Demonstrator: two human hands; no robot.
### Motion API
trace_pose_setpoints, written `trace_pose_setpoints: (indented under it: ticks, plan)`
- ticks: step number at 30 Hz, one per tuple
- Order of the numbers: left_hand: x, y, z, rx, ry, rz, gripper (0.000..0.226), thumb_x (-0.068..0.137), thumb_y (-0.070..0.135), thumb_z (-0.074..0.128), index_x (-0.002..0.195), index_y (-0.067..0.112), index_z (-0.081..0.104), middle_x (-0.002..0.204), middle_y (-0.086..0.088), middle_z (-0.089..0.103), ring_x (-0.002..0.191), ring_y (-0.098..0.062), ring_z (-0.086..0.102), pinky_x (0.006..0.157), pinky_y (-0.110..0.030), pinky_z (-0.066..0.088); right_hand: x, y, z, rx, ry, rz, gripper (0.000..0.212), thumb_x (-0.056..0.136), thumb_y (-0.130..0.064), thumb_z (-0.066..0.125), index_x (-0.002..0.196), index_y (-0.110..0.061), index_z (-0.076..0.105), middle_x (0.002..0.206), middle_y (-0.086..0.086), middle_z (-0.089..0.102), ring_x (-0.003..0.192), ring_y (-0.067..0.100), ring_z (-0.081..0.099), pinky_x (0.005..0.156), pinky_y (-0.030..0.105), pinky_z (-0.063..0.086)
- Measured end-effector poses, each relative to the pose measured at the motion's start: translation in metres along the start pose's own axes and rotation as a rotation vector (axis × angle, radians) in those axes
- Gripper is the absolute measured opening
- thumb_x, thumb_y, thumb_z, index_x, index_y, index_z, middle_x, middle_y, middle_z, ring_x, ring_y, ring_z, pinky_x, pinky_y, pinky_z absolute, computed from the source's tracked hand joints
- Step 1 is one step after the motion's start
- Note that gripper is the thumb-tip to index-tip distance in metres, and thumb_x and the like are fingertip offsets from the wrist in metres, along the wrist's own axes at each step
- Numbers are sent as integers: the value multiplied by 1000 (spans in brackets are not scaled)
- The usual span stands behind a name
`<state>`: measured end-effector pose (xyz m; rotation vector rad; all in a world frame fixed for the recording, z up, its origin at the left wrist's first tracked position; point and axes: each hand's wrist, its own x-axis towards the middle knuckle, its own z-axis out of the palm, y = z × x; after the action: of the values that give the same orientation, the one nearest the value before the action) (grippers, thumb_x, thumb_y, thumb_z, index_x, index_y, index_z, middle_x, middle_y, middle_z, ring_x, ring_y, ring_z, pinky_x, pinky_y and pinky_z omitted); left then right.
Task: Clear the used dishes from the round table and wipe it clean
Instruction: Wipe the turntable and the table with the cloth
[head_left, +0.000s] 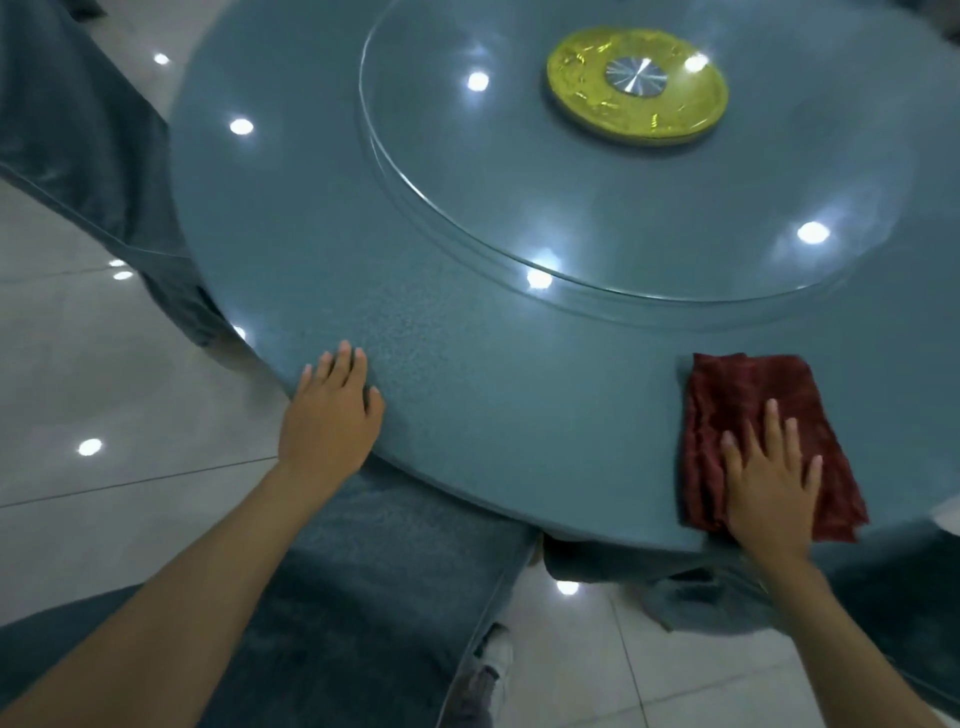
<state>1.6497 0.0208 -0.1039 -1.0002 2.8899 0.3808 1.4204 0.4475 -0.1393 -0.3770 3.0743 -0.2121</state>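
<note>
The round teal table (467, 374) fills most of the view, with a glass turntable (597, 208) in its middle. A folded dark red cloth (748, 395) lies near the table's front right edge. My right hand (769, 483) presses flat on the cloth's near part, fingers straight and spread. My left hand (332, 410) rests flat on the table's front left edge, fingers straight, holding nothing. No dishes show on the table.
A yellow disc with a metal hub (636, 85) sits under the glass at the turntable's centre. Teal upholstered chairs stand at the far left (88, 135) and just below the table's front edge (363, 597). The floor (104, 374) is glossy pale tile.
</note>
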Motion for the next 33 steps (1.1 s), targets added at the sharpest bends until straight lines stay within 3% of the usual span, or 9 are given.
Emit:
trace_pose_setpoints:
  ticks: [6,11,14,18,21,23,26,29,33]
  plan:
    - [3,-4,-8,29,19,20,61,102,33,28,146,-1,53,152,-23,50,136,-42,52,119,-55,36,-15,-49,0,37,21,132,64,105,-52,20,158,-22,39,172,5,17,158,28,14,121,67,13]
    - [8,2,-23,-53,4,-22,45,103,19,48,147,12,56,158,-9,46,142,-34,48,114,-50,42,-65,-196,28,68,48,-87,56,108,-49,29,162,-32,28,172,5,15,158,29,15,123,62,11]
    - [11,-9,-37,-99,-12,-21,42,100,12,53,139,20,65,153,1,53,139,-29,52,121,-47,33,-96,-302,43,140,36,-249,57,107,-47,37,162,-31,28,171,7,17,158,31,15,122,64,13]
    - [22,-46,-55,-207,89,68,39,92,-8,56,117,12,77,119,-10,76,103,-34,72,109,-51,47,-111,-372,54,183,7,-356,58,107,-45,35,163,-31,24,172,6,14,159,29,12,123,64,14]
    - [47,-90,-60,-181,140,121,35,94,-7,57,121,8,72,127,-12,71,111,-33,69,100,-44,52,-101,-352,55,141,22,-427,55,109,-46,33,162,-34,26,172,1,17,158,24,15,123,59,17]
    - [70,-116,-59,-170,133,172,38,97,-4,53,131,8,66,141,-11,63,129,-32,59,111,-43,43,-89,-315,52,86,37,-383,54,109,-46,31,162,-34,25,171,-3,18,158,20,16,124,55,19]
    - [109,-146,-59,-182,81,205,44,103,6,50,147,11,54,159,-9,45,146,-30,40,123,-44,28,-72,-231,41,33,76,-104,54,109,-46,28,162,-33,28,171,-3,20,157,21,21,123,56,22]
    - [143,-167,-56,-114,0,201,49,108,24,46,155,12,43,166,-12,32,152,-33,30,126,-54,21,-59,-146,22,47,24,199,61,104,-48,21,158,-25,39,171,0,19,157,25,22,120,61,23]
    - [154,-184,-47,-190,-34,201,48,110,25,42,157,18,41,169,-7,26,157,-30,20,128,-52,12,-42,-125,10,24,24,383,72,99,-57,18,159,-21,36,171,4,18,157,29,17,121,67,16]
